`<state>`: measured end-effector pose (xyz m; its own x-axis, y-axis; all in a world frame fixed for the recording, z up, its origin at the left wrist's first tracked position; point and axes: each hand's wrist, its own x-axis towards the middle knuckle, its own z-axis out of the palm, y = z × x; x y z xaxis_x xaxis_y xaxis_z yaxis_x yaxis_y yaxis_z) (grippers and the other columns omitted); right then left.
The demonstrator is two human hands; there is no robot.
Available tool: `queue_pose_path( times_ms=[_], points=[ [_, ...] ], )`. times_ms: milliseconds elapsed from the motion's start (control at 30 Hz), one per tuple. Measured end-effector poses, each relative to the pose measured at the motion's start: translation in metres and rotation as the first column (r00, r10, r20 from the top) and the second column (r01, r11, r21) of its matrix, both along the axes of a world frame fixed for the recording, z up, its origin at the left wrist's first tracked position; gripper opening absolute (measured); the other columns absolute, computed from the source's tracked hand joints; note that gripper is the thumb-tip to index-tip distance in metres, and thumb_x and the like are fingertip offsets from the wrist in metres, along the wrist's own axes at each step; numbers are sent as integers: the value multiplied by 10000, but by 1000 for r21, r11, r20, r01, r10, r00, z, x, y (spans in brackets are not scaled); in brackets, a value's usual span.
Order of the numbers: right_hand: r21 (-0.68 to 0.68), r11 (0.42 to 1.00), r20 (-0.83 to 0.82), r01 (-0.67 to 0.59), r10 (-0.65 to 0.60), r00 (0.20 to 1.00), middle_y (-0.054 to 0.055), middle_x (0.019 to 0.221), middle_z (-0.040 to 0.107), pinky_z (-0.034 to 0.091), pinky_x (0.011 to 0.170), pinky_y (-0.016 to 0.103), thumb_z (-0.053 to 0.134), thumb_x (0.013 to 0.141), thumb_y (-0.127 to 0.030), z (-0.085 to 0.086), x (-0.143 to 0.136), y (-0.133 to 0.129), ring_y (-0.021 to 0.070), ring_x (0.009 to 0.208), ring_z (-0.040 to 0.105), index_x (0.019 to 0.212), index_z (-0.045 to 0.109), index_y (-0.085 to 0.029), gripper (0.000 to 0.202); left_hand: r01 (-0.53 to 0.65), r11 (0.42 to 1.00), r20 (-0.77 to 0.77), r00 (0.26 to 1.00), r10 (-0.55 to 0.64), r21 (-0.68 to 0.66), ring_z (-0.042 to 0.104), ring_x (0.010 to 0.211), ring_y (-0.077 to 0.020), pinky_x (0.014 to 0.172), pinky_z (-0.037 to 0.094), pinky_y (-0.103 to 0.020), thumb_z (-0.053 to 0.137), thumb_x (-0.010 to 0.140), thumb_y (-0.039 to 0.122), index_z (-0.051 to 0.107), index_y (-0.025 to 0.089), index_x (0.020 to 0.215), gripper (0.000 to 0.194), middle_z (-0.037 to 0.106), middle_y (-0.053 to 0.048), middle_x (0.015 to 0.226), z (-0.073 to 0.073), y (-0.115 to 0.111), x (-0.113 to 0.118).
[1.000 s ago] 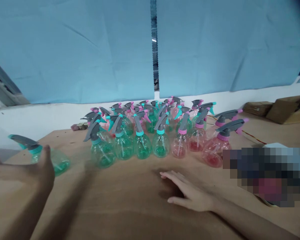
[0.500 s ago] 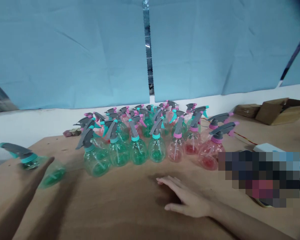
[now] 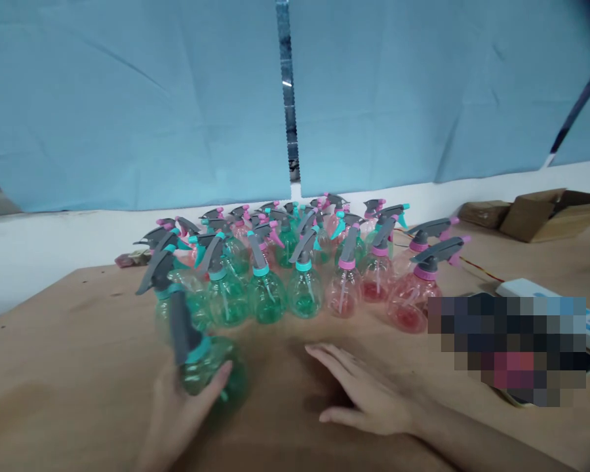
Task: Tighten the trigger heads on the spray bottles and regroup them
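My left hand [image 3: 196, 400] is wrapped round a green spray bottle [image 3: 236, 377] with a grey trigger head and a turquoise collar. The bottle leans and is slightly blurred, in front of the left end of the bottle group. My right hand [image 3: 368, 396] rests low over the table with its fingers apart and nothing in them. Beyond the hands stand several more spray bottles, among them a green spray bottle [image 3: 305, 298] and a pink spray bottle [image 3: 345, 295] in the front row. Those farther back are partly hidden.
To the right lie a white power strip [image 3: 526, 292] and a blurred-out patch with items I cannot make out. An open cardboard box [image 3: 541, 216] sits at the back right of the wooden table [image 3: 78, 347]. A blue sheet [image 3: 177, 98] covers the wall behind.
My left hand has brought the green spray bottle from the far left to the right and nearer, in front of the group. My right hand has hardly moved.
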<state>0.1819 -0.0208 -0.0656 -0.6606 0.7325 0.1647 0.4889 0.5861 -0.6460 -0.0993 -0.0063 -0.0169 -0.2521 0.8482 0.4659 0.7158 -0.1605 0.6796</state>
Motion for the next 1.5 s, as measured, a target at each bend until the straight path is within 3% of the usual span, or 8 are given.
queue_pose_path(
  times_ms=[267, 567, 700, 867, 967, 1100, 1200, 1500],
  points=[
    [41, 983, -135, 179, -172, 976, 131, 1495, 143, 226, 1083, 491, 558, 820, -444, -23, 2, 7, 292, 1354, 167, 1435, -22, -197, 880, 612, 784, -41, 790, -611, 106, 612, 860, -226, 781, 496, -383, 581, 694, 287, 500, 159, 993, 335, 628, -90, 929, -13, 26, 101],
    [-37, 963, -363, 266, -261, 894, 124, 1450, 269, 251, 1063, 529, 650, 757, -337, -29, -1, 15, 305, 1320, 265, 1414, 101, -243, 862, 706, 708, 212, 687, -695, 33, 535, 1022, -238, 888, 425, -419, 603, 696, 251, 381, 180, 1131, 494, 545, -107, 1082, -3, 30, 117],
    [-35, 955, -382, 295, -285, 879, 128, 1453, 263, 240, 1062, 545, 635, 771, -357, -29, -2, 16, 312, 1324, 253, 1420, 100, -252, 848, 630, 776, 307, 732, -608, 33, 539, 990, -223, 839, 446, -390, 642, 688, 291, 320, 199, 1208, 618, 480, -120, 1176, 18, 36, 127],
    [-14, 958, -349, 288, -274, 896, 136, 1460, 246, 255, 1059, 533, 643, 762, -399, -27, -2, 13, 314, 1325, 250, 1425, 88, -242, 879, 642, 766, 287, 742, -606, -41, 548, 681, -162, 661, 455, -319, 570, 701, 236, 495, 173, 1050, 362, 579, -24, 803, 27, 40, 133],
    [-14, 964, -288, 264, -257, 922, 142, 1450, 261, 264, 1052, 529, 685, 712, -438, -25, -2, 11, 334, 1322, 245, 1421, 130, -239, 921, 778, 622, 385, 603, -699, -91, 547, 638, -156, 659, 445, -299, 481, 682, 179, 580, 174, 751, 121, 580, -2, 651, 31, 44, 126],
    [-48, 970, -227, 240, -245, 943, 128, 1422, 319, 280, 1041, 522, 740, 618, -496, -21, -1, 9, 349, 1312, 252, 1417, 148, -259, 1022, 963, 250, 512, 264, -818, -98, 577, 707, -192, 714, 434, -313, 488, 635, 199, 610, 170, 610, 128, 607, -23, 610, 35, 55, 113],
    [-85, 969, -203, 233, -246, 948, 125, 1399, 358, 270, 1047, 515, 730, 627, -507, -17, -1, 8, 338, 1310, 262, 1413, 165, -251, 1001, 982, 162, 561, 188, -806, -98, 575, 756, -209, 768, 413, -332, 483, 643, 203, 625, 162, 593, 155, 616, -39, 615, 33, 64, 108],
    [-207, 968, -305, 141, -201, 931, 117, 1412, 354, 240, 1075, 484, 637, 765, -444, -12, 7, 9, 271, 1318, 278, 1384, 248, -229, 763, 943, 332, 587, 265, -765, 7, 542, 606, -152, 786, 423, -358, 547, 744, 275, 641, 148, 869, 202, 596, -16, 625, 27, 71, 111]
  ],
)
